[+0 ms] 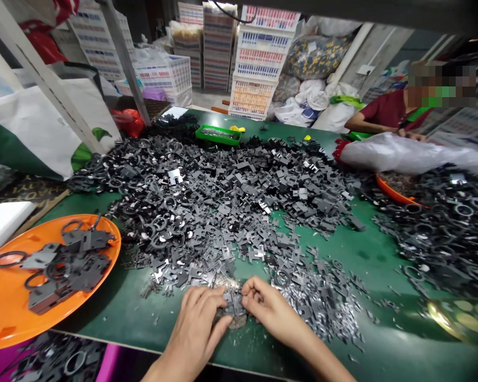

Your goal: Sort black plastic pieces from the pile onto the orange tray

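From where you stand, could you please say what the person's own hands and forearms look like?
The left hand and right hand are both bare, with no gloves or rings to be seen. No sleeve, watch or bracelet shows on the visible forearms.

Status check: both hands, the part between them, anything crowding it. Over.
Left hand at dark part's left side. Right hand, fingers curled, at its right. Heap of loose parts crowding the far side.
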Demonstrator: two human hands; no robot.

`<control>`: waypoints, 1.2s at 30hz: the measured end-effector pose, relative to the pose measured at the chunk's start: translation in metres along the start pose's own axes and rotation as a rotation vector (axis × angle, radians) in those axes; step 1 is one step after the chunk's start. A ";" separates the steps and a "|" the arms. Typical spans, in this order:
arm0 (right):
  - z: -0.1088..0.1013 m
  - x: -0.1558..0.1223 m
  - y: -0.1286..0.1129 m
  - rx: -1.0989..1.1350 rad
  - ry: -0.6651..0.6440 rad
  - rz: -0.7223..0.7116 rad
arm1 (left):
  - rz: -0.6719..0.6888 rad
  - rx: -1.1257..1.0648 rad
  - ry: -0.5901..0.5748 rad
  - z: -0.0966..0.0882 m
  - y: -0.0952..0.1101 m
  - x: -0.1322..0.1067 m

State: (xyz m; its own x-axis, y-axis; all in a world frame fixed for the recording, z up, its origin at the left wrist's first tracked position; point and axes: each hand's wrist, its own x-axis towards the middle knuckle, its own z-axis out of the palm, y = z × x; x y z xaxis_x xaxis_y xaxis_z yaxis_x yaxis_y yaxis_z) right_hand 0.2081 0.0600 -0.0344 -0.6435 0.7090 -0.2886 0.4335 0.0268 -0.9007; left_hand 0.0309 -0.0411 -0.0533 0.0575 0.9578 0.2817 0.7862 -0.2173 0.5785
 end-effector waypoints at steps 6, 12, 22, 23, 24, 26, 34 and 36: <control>-0.011 0.005 -0.007 -0.204 0.042 -0.071 | 0.026 0.038 -0.010 -0.001 -0.001 0.001; -0.033 0.050 -0.021 -0.834 0.295 -0.146 | 0.054 0.105 0.029 -0.004 0.003 0.004; -0.048 0.072 -0.029 -0.909 0.299 -0.193 | 0.043 0.090 -0.004 -0.005 0.003 0.005; -0.048 0.077 -0.032 -0.905 0.310 -0.207 | 0.040 0.086 -0.006 -0.005 0.003 0.005; -0.047 0.084 -0.034 -0.899 0.320 -0.223 | 0.035 0.081 -0.006 -0.005 0.003 0.004; -0.045 0.098 -0.038 -0.873 0.323 -0.256 | 0.027 0.063 0.002 -0.004 0.002 0.003; -0.035 0.081 -0.044 -0.587 0.309 -0.272 | -0.212 -0.218 0.227 -0.001 0.001 0.004; -0.022 0.061 -0.045 -0.375 0.238 -0.257 | -0.307 -0.351 0.239 0.000 0.007 0.016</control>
State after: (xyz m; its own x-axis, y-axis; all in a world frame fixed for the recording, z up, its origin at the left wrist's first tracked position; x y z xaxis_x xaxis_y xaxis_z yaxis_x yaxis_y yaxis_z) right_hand 0.1634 0.1173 -0.0040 -0.6162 0.7861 0.0484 0.5049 0.4414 -0.7418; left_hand 0.0375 -0.0276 -0.0444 -0.3176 0.9265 0.2019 0.4887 -0.0226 0.8722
